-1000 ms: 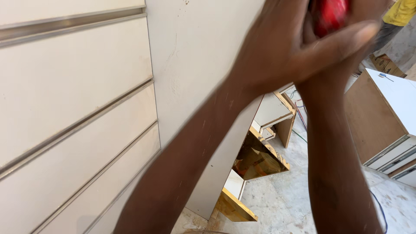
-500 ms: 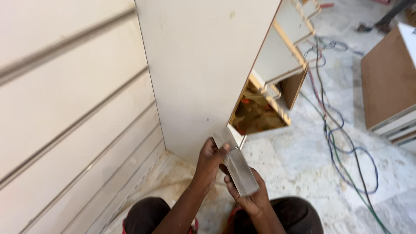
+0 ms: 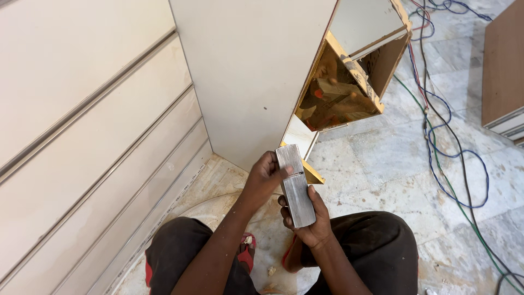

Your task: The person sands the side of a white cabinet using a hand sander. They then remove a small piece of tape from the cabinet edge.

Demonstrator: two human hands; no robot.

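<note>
- Grey metal block (image 3: 295,186): clamped in left hand (image 3: 261,177) fingers, cradled by right hand (image 3: 307,221)
- White cabinet panel (image 3: 251,71): stood upright
- Fitting: apparently not begun

- The metal bar (image 3: 295,184) hides the right hand's (image 3: 307,219) palm and most of its fingers; only the thumb and fingertips show around its edges.
- The left hand's (image 3: 263,177) fingertips disappear behind the bar's upper end.
- The person's knees and forearms are cut off by the bottom edge.
- The brown board (image 3: 503,71) is cut by the right edge.
- The cables (image 3: 445,136) run out of frame at the top and the lower right.
- The small red item (image 3: 245,252) between the legs is too hidden to identify.
</note>
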